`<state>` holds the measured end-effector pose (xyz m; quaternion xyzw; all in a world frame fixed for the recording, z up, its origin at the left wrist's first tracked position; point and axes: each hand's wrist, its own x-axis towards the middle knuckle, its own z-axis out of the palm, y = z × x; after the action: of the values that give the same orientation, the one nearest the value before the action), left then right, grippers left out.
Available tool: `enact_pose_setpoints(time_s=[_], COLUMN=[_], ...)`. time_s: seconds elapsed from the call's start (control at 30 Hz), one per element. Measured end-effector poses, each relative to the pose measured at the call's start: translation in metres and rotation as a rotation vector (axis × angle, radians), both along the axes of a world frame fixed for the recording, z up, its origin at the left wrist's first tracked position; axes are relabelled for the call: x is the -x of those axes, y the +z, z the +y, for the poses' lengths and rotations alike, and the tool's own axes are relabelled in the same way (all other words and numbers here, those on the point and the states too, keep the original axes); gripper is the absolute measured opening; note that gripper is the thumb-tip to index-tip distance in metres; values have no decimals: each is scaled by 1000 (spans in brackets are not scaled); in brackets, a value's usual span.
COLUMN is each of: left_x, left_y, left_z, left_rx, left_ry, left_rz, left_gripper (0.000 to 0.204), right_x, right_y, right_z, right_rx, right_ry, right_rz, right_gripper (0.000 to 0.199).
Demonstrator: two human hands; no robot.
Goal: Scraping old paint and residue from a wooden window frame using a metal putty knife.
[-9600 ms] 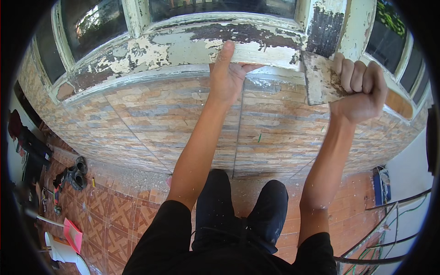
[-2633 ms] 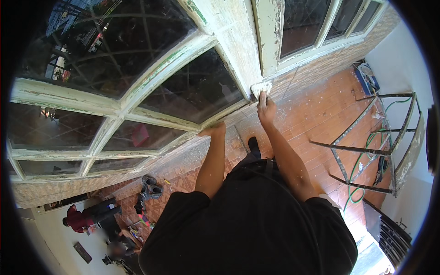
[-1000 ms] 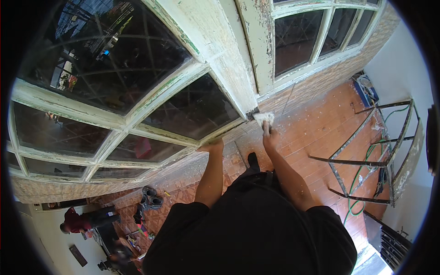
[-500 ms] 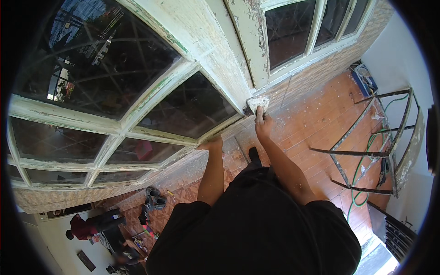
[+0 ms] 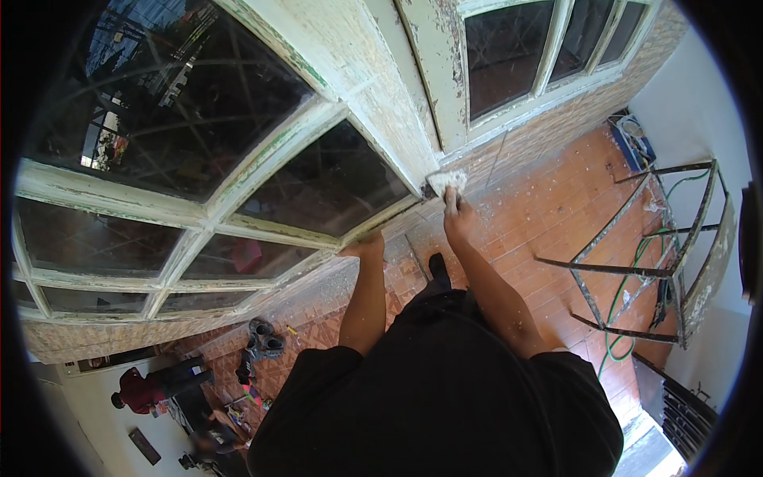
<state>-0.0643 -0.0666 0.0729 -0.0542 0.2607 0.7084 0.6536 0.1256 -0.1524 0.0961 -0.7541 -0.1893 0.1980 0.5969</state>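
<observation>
My right hand (image 5: 457,215) is closed around a putty knife, its wide blade (image 5: 451,183) smeared with white. The blade lies by the lower end of a pale, worn window post (image 5: 409,131), near the bottom corner of a glass pane (image 5: 334,179). My left hand (image 5: 366,245) braces on the lower edge of the same window frame (image 5: 296,235), left of the knife. Its fingers are mostly hidden against the wood. Old paint, with green and white patches, covers the frame bars.
A rusty metal stand (image 5: 628,270) and a green hose (image 5: 610,342) are at the right, a blue box (image 5: 632,141) beyond. White flecks dot the tiled floor (image 5: 524,215). Shoes (image 5: 262,340) lie lower left, near a person in a dark red top (image 5: 139,391) and another blurred person.
The view has shifted slightly. Both hands stay at almost the same spots on the frame, and my right hand still holds the putty knife.
</observation>
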Motion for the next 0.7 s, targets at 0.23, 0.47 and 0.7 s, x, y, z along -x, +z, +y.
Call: enact_pose_setpoints(time_s=[0.23,0.47,0.7], left_x=[6,-10,7], left_y=[-7,7,-17], left_z=[0,0,1], left_rx=[2,34,-70], left_ry=[13,-17,-35], left_rz=[2,-1,27], left_gripper=[95,92,91], right_x=[-1,-8,-3], right_y=[7,-20,-45], right_z=[-20,-17,-17], right_rx=[187,21,29], right_ry=[54,-32,-30], right_rz=[108,108,28], right_gripper=[47,46,55])
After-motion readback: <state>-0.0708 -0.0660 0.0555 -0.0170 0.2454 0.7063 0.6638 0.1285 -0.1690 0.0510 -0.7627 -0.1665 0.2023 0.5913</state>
